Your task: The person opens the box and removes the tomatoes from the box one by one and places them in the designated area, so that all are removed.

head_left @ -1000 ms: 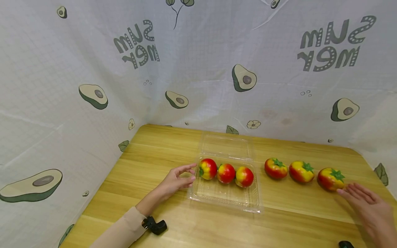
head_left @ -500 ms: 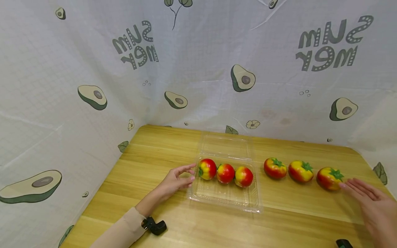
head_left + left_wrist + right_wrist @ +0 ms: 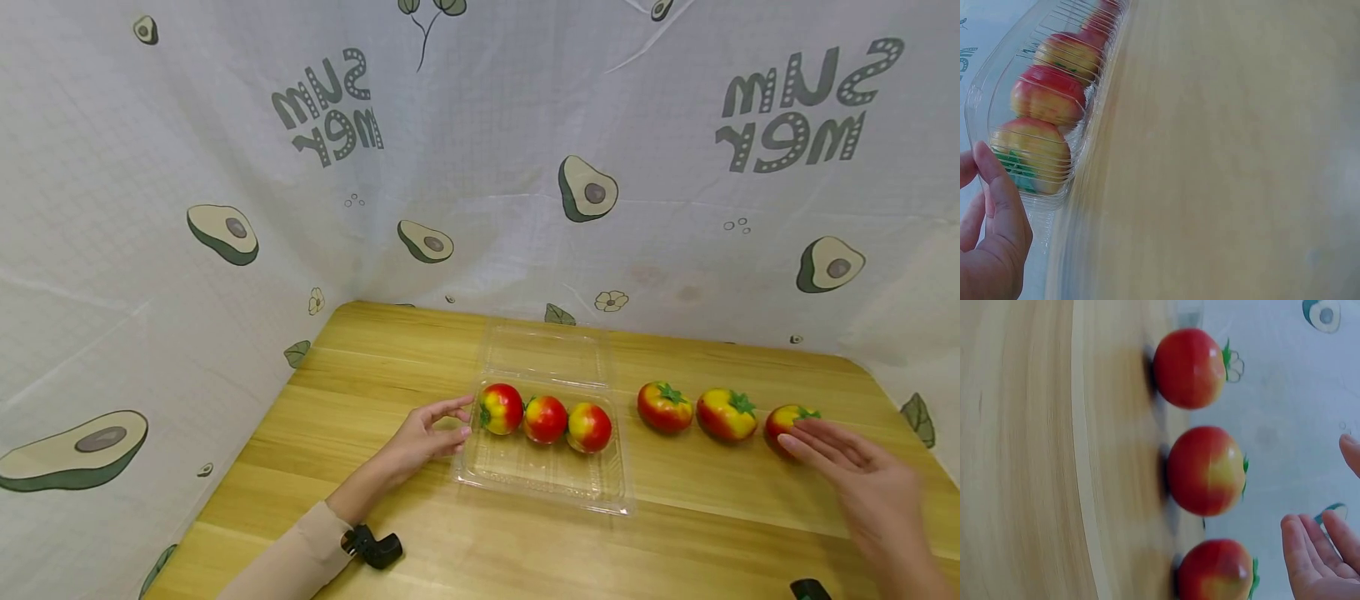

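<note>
On the table lies a clear plastic clamshell container [image 3: 536,479] with its lid folded back. Inside, along its back, is a row of red-and-yellow tomatoes: left [image 3: 501,409], middle [image 3: 545,419] and right [image 3: 588,427]. My left hand [image 3: 423,437] touches the container's left edge, thumb and fingers apart; the left wrist view shows its fingertips at the rim [image 3: 974,106]. To the right, three more tomatoes stand: one [image 3: 665,407], another [image 3: 727,415] and the rightmost [image 3: 783,425]. My right hand [image 3: 873,479], fingers extended and thumb apart, partly covers the rightmost one in the head view.
The wooden table [image 3: 675,542] ends at the back against a white cloth [image 3: 480,183] printed with avocados and lettering. Black wrist-worn devices show near the left wrist [image 3: 372,547] and at the lower right. The open lid [image 3: 547,350] lies behind the container.
My right hand has moved left and now overlaps the rightmost tomato in the head view. The left hand, the container and the tomatoes stay in place.
</note>
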`<state>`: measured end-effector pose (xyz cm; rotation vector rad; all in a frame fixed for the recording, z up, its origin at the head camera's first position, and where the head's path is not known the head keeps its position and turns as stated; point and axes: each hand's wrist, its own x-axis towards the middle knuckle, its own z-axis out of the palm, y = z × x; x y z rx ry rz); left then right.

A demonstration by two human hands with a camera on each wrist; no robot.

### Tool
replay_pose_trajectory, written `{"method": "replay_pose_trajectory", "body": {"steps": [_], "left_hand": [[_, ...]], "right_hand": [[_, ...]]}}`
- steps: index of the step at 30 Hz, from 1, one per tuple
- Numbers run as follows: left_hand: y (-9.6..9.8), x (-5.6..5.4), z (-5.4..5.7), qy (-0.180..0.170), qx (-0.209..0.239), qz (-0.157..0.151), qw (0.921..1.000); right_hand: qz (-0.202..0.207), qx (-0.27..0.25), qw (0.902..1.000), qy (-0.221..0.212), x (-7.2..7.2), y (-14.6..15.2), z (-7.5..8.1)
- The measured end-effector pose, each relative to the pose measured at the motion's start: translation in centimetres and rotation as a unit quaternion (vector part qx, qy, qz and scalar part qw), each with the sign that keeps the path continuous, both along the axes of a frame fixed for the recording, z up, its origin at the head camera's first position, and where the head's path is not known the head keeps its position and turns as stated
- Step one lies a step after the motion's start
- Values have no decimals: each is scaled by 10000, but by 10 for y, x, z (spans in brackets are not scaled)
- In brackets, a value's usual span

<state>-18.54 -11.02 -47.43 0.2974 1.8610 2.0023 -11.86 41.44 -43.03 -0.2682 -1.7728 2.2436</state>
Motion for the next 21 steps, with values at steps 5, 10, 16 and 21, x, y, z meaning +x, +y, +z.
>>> {"method": "replay_pose_trajectory", "body": {"steps": [5, 10, 16, 21], "left_hand": [[-1, 1, 0, 27, -6, -2, 10000], [0, 1, 0, -4, 21, 20, 10000], [0, 1, 2, -48, 15, 45, 10000], [1, 2, 4, -86, 31, 58, 9999]], "right_hand": [[496, -299, 9981, 229, -2, -14, 3], [829, -53, 9959, 359, -4, -27, 7], [1259, 272, 9911, 337, -6, -43, 13], [1584, 286, 9858, 475, -9, -58, 15]]}}
